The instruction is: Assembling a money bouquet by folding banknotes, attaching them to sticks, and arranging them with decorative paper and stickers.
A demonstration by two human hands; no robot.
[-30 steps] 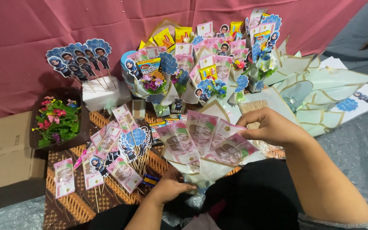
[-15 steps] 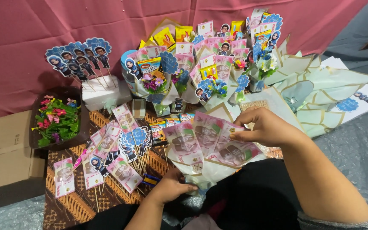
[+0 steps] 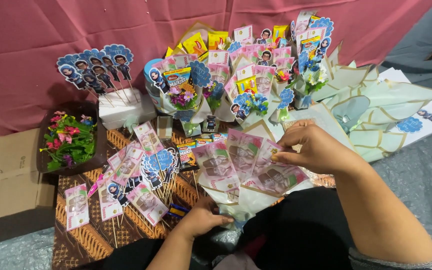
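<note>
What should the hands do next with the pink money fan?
Probably nudge the outer banknote upward to even the fan. The right hand pinches its top edge, while the left hand grips the fan's base. That note lies lower than the upright middle notes.

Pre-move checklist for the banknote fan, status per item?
1. Left hand grips the base of the fan of pink wrapped banknotes: ok.
2. Right hand fingertips pinch the right-side note: ok.
3. Notes spread without hiding each other fully: ok, four visible.
4. Sticks under the fan gathered in one grip: cannot tell, hidden by the left hand.
5. Loose pink notes on sticks lie on the brown batik cloth, within reach on the left: ok.
6. Finished bouquets stand apart behind the fan: ok.
</note>
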